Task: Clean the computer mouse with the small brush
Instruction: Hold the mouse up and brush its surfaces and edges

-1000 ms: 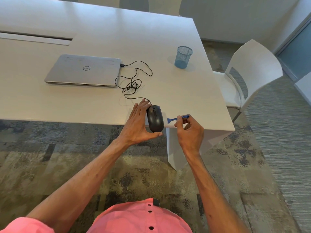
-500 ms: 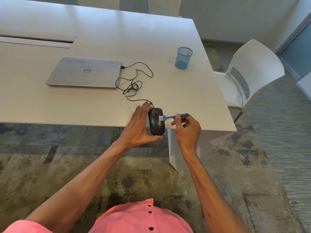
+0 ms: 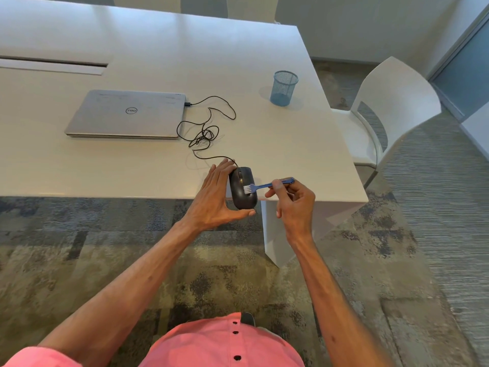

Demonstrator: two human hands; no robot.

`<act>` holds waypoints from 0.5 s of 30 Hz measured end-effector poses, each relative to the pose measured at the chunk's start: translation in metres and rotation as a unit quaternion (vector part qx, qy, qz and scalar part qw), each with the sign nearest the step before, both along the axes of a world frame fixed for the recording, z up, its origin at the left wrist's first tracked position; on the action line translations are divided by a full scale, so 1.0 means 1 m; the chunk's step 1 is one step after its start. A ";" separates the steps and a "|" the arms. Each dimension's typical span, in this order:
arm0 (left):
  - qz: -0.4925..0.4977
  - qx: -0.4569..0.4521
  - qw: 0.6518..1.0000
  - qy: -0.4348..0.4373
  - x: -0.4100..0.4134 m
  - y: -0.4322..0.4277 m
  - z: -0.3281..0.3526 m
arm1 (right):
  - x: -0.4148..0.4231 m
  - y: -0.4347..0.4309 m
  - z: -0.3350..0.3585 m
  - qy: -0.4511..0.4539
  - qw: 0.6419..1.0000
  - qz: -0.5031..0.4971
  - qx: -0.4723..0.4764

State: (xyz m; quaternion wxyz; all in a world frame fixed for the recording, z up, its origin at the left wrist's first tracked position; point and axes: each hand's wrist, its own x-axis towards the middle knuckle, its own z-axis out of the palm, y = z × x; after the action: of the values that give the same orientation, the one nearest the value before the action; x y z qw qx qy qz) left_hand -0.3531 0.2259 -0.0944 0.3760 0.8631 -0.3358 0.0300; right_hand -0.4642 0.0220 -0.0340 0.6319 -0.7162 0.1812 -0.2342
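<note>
At the tabletop's point(image 3: 132, 168) near edge the left hand point(image 3: 211, 202) grips the likely light, slick mouse point(image 3: 242, 198) by its sides, while the right hand point(image 3: 293, 205), at 3 o'clock, pinches the brush point(image 3: 262, 185), bristles on the mouse.

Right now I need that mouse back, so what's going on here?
A person is cleaning the black wired mouse at the edge of the table. The left hand holds it while the right hand pinches the small blue brush, bristles on the mouse's top. Its cable runs to the closed Dell laptop.
</note>
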 end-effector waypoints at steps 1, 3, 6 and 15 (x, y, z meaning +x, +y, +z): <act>0.000 -0.001 1.000 0.000 0.000 0.000 0.000 | -0.001 0.000 -0.003 0.004 1.000 0.005 -0.006; 0.000 -0.002 1.000 -0.001 0.000 0.000 0.000 | -0.002 -0.002 -0.010 0.012 1.000 -0.004 -0.017; 0.001 0.000 1.000 -0.001 0.000 0.000 0.001 | -0.001 -0.006 -0.016 0.033 0.998 -0.051 -0.033; 0.009 0.000 1.000 0.016 0.001 0.003 0.003 | -0.012 -0.004 -0.011 -0.041 0.999 0.002 -0.032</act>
State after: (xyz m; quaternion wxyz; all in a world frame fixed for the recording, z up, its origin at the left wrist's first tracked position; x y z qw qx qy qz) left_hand -0.3523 0.2284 -0.0915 0.3809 0.8664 -0.3224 0.0195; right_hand -0.4760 0.0183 -0.0447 0.6156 -0.7265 0.1464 -0.2680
